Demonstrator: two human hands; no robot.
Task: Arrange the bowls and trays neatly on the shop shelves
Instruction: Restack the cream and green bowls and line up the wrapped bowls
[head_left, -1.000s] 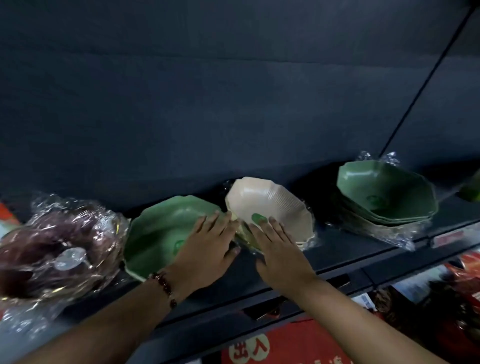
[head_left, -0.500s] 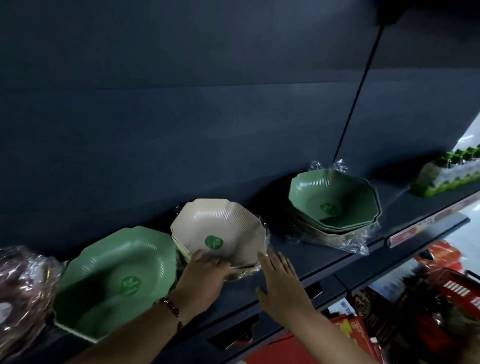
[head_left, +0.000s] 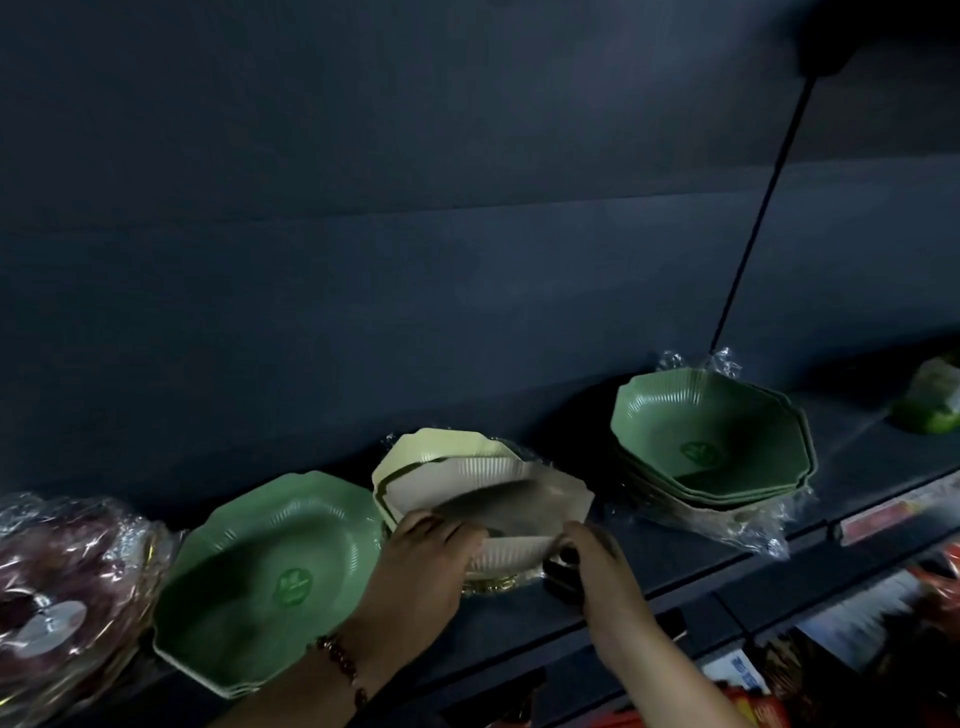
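A beige ribbed bowl is lifted and tipped off a plastic-wrapped stack of cream bowls in the middle of the dark shelf. My left hand grips its near left rim. My right hand holds its near right rim. A stack of green octagonal bowls leans at the left. Another wrapped stack of green bowls sits to the right.
A plastic-wrapped dark red stack lies at the far left. A green wrapped pack sits at the far right of the shelf. Red packaged goods fill the shelf below. A black cable runs down the back panel.
Both hands have closed on the top beige bowl and raised it off its stack, tilting it flatter; earlier the right hand was flat and open in front of the stack.
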